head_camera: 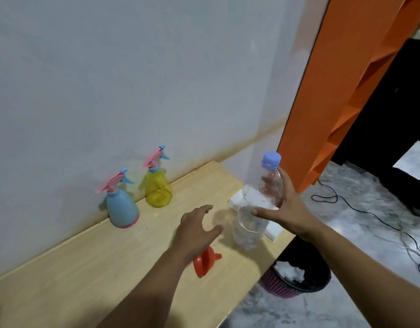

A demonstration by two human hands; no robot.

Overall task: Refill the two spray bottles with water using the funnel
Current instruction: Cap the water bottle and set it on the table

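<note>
An orange funnel (205, 262) lies near the table's (86, 268) front edge, under the left hand (194, 230), whose fingers spread apart. The right hand (287, 207) grips a capped water bottle (253, 223) near the right edge. By the wall edge stand the blue spray bottle (121, 204) and yellow spray bottle (157, 183).

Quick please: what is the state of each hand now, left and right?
Left hand: open, holding nothing, above the table.
Right hand: gripping the water bottle.
</note>
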